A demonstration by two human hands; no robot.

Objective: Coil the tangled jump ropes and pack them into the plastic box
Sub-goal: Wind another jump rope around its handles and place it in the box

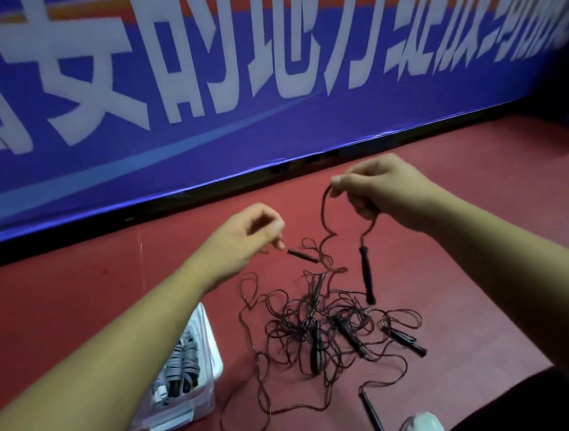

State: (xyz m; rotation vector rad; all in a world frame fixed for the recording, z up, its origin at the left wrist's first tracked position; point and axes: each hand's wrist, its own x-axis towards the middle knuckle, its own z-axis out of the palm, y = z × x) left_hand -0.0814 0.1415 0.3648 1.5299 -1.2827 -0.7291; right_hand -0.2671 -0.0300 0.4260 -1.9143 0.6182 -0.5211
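Observation:
A tangle of thin dark jump ropes [323, 318] with several black handles lies on the red floor. My right hand [377, 190] pinches a loop of one rope lifted above the pile; a black handle [367, 275] dangles from it. My left hand [243, 236] hovers with fingers curled just left of another black handle [302, 255], and whether it touches or pinches that handle's tip is unclear. A clear plastic box [207, 390] stands at lower left, partly hidden by my left forearm, with coiled ropes inside.
A blue banner [264, 79] with large white characters runs along the back, above a black base strip. A white shoe [422, 426] and a dark trouser leg sit at lower right, beside a loose black handle [372, 414].

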